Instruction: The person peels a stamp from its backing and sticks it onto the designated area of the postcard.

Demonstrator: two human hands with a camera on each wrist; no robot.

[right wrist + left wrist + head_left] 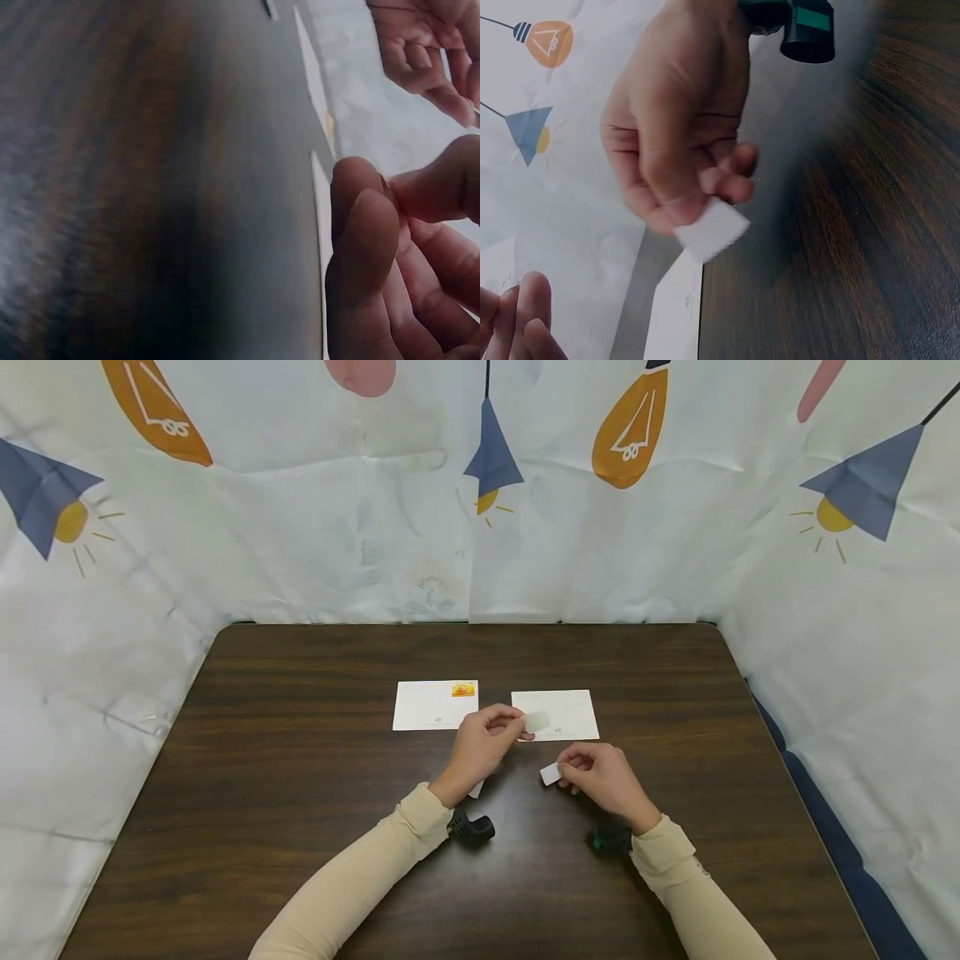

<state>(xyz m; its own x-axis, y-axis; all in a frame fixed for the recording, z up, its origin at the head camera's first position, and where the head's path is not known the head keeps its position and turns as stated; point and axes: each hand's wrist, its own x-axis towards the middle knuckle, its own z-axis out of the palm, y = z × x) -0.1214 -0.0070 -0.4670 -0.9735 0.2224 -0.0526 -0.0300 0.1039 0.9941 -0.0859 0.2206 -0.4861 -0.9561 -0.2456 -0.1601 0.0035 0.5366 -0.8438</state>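
My left hand (483,750) pinches a round, pale translucent piece (536,722) by its edge, just above the right white envelope (573,714). My right hand (603,779) holds a small white square piece (551,774) between thumb and fingertips, nearer the table's front. In the left wrist view, that white square (712,230) appears close up in the right hand (679,120), while the left hand's fingertips (534,300) show at the lower left. The left white envelope (422,704) lies flat, with an orange-yellow stamp (462,690) in its upper right corner.
Part of another white piece (477,789) shows beneath my left wrist. Both wrists carry black devices, one of them (472,829) beside the left cuff. The dark wooden table (300,693) is bordered by a white printed curtain (300,543).
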